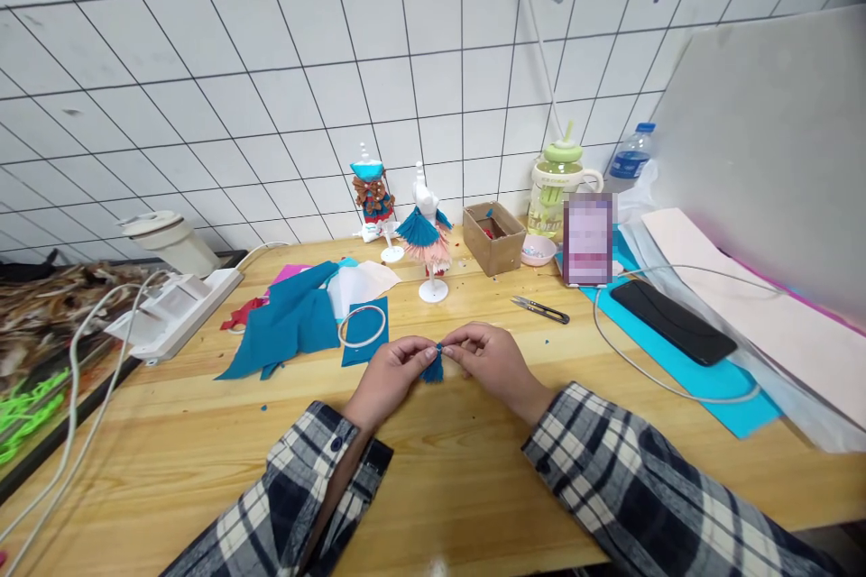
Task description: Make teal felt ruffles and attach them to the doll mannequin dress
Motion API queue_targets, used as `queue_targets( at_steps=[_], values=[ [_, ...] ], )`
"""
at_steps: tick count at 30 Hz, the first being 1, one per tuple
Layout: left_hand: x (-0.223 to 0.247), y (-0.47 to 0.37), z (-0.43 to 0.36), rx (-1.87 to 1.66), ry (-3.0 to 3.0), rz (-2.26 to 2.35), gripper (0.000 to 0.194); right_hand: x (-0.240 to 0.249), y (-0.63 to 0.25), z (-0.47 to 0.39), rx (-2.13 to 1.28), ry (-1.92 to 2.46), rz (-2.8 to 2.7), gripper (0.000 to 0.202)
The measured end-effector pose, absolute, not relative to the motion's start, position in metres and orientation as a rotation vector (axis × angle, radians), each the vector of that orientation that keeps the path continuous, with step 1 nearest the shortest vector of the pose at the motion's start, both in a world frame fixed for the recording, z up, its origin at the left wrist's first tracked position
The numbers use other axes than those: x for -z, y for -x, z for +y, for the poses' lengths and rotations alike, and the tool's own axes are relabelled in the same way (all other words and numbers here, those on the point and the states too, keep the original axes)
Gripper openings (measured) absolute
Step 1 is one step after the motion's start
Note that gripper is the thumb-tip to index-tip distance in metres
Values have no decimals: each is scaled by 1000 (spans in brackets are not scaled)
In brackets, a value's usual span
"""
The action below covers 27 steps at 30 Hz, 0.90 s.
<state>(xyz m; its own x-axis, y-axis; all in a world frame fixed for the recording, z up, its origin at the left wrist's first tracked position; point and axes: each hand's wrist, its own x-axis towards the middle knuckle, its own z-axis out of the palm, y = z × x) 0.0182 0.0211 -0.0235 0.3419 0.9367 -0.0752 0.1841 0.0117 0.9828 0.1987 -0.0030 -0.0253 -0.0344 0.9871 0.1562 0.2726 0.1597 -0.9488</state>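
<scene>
Between my two hands hangs a small gathered piece of dark teal crepe paper [434,369], its lower end fanning out above the table. My left hand [396,371] pinches its top from the left with thumb and forefinger. From the other side my right hand [492,363] pinches the same top edge, fingertips nearly touching the left ones. Just beyond stands a miniature white dress form [426,203] wearing a teal and pink fringed skirt. Left of my hands, a roll of tape or ring [362,326] lies on a folded teal piece [366,352].
Thread snips [539,309] lie right of my hands. Behind are a cardboard box [493,239], a pink bowl [538,250], a green-lidded bottle [559,189] and a propped phone [588,240]. A dark phone [673,321] and cable rest right; a power strip [193,315] sits left.
</scene>
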Motion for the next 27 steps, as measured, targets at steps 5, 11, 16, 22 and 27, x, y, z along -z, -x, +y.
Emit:
queue_targets(
  at_steps=[5, 11, 16, 22, 27],
  values=[
    [24, -18, 21, -839, -1427, 1093, 31, 27, -200, -1, -896, 1278, -1490, 21],
    [29, -15, 20, -764, -1411, 989, 32, 28, -200, 0, -948, 1180, -1560, 17],
    [30, -16, 20, -764, -1405, 993, 29, 27, -200, 1, -1021, 1195, -1552, 17],
    [27, -17, 21, -845, -1308, 1005, 33, 26, -198, -1, -1149, 1164, -1460, 21],
    [25, -16, 20, -832, -1278, 947, 38, 24, -199, -2, -1194, 1166, -1390, 23]
  ],
)
